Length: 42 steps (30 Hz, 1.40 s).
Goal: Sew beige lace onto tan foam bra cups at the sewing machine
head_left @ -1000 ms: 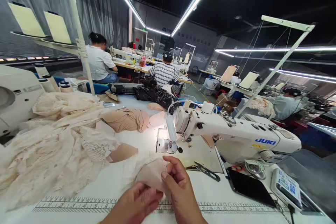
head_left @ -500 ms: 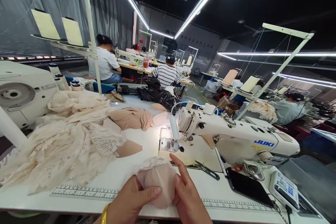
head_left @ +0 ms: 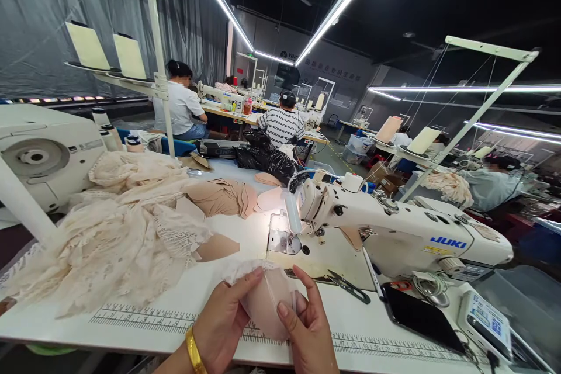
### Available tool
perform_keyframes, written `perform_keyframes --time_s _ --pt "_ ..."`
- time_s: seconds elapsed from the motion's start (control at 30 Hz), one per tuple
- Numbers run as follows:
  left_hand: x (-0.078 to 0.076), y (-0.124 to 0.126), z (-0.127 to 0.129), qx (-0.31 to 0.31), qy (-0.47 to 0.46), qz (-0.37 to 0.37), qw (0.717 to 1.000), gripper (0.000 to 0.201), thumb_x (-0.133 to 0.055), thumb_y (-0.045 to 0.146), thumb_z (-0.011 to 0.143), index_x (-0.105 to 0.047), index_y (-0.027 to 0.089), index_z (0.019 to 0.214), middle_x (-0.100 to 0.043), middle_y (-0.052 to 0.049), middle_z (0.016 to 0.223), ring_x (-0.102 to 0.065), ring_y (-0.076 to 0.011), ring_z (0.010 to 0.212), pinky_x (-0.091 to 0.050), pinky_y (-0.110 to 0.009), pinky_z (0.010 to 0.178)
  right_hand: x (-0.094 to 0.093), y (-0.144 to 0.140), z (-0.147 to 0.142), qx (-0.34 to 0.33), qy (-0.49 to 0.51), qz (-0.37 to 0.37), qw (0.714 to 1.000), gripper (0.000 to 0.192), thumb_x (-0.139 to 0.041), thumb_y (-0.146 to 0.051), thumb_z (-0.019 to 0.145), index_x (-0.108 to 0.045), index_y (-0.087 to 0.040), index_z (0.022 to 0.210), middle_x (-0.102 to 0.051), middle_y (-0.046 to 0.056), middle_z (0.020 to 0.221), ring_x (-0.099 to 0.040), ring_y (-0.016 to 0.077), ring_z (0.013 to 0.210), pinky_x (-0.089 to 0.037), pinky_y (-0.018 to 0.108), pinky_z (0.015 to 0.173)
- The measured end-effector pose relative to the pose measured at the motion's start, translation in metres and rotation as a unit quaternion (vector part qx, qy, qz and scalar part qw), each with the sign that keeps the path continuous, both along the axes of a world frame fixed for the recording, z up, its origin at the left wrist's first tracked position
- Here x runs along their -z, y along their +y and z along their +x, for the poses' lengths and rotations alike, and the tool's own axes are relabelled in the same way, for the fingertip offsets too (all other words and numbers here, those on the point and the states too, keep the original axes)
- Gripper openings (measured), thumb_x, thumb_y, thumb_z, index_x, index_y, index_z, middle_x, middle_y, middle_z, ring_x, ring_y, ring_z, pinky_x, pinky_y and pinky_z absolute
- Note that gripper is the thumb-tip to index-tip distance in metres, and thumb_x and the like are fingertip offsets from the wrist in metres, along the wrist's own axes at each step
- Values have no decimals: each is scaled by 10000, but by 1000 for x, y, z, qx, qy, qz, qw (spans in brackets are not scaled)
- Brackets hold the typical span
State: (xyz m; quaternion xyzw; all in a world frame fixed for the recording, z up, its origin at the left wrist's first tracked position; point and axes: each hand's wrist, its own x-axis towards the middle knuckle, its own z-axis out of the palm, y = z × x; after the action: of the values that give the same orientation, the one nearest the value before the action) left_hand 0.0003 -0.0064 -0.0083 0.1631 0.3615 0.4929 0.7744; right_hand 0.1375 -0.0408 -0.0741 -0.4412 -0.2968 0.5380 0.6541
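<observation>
Sewing station seen from the head camera. The white table (head_left: pixel 144 304), with a printed ruler scale (head_left: pixel 144 320) along its near edge, carries a large heap of cream lace fabric (head_left: pixel 109 234) at left and a white sewing machine (head_left: pixel 394 231) at right, marked "JUKI" in blue on its arm. Beyond the heap lies a stack of tan cut pieces (head_left: pixel 223 197); a black phone (head_left: pixel 418 318) and thread snips (head_left: pixel 346 285) lie near the machine base. Other people sit at machines farther back; wall lettering there is too small to read.

Centre foreground: the left hand (head_left: pixel 221 321), wearing a gold bangle (head_left: pixel 193 349), and the right hand (head_left: pixel 307 327) together hold a small beige padded cup edged with lace (head_left: pixel 267 298), raised just above the table's near edge, in front of the needle plate (head_left: pixel 280 241). Left fingers are curled, thumb stretched over the top lace edge; right fingers pinch the cup's right side.

Compared with a second earlier, the cup has been lifted off the table and turned, its smooth face now presented; the lace edge appears folded along the top rim, though the seam itself cannot be made out. Alignment of lace to cup seems in progress.
</observation>
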Motion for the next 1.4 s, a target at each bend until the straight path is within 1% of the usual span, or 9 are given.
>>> perform_keyframes --time_s 0.13,0.3,0.37,0.47,0.63,0.83,1.07,1.23,1.4 --pt "-2 2 3 -16 9 -17 1000 429 -945 358 700 -789 101 1006 -808 -131 1067 -732 -315 1039 -594 -312 736 0 1 2 -4 2 -1 1000 921 -935 -545 683 -492 -267 1442 -741 -5 840 -708 240 825 -542 359 811" --pt "-6 4 7 -28 12 -44 999 218 -763 326 922 -781 111 955 -804 -134 1064 -745 -282 988 -603 -306 705 0 2 6 7 -10 -3 1000 846 -937 -571 674 -580 -254 1372 -731 10 842 -707 249 812 -559 342 729" --pt "-6 3 8 -31 14 -48 998 205 -735 320 947 -778 121 928 -803 -130 1066 -747 -276 983 -607 -307 713 0 3 7 12 -13 -3 1000 826 -939 -567 676 -592 -255 1358 -712 -4 809 -703 239 787 -564 336 714" --pt "-2 2 9 -19 -3 -22 1000 257 -810 377 884 -790 125 928 -802 -127 1081 -740 -288 1020 -614 -321 788 -1 4 7 22 -7 0 1000 806 -938 -551 690 -588 -259 1355 -715 -5 830 -703 226 776 -569 331 711" --pt "2 1 11 34 -6 85 996 476 -962 438 682 -819 151 1034 -815 -116 1082 -712 -324 1120 -588 -353 933 -2 5 6 23 7 7 1000 816 -937 -537 695 -571 -269 1372 -744 29 970 -721 236 823 -568 330 680" --pt "-8 -2 15 69 6 110 991 436 -931 394 722 -827 136 1057 -824 -143 1035 -740 -356 1067 -593 -407 932 1 6 2 33 55 17 998 872 -954 -469 684 -486 -271 1392 -763 20 972 -736 237 833 -578 361 740" --pt "-7 -2 18 48 21 95 994 519 -961 401 691 -811 143 1116 -825 -142 1013 -758 -363 1015 -620 -429 858 4 7 2 54 49 15 997 916 -951 -488 691 -470 -290 1445 -744 24 1062 -736 266 993 -594 369 820" --pt "-5 -1 18 45 20 84 995 512 -946 394 719 -802 152 1146 -823 -146 1042 -759 -360 1023 -625 -440 858 5 7 3 57 40 12 997 925 -948 -505 692 -478 -313 1465 -753 15 1041 -739 263 987 -604 359 794" --pt "-8 0 19 32 11 66 997 516 -980 389 644 -810 123 1053 -820 -164 1031 -762 -353 982 -603 -415 856 -2 5 1 56 42 11 997 998 -946 -529 689 -445 -303 1523 -769 39 1059 -758 284 970 -611 357 723"
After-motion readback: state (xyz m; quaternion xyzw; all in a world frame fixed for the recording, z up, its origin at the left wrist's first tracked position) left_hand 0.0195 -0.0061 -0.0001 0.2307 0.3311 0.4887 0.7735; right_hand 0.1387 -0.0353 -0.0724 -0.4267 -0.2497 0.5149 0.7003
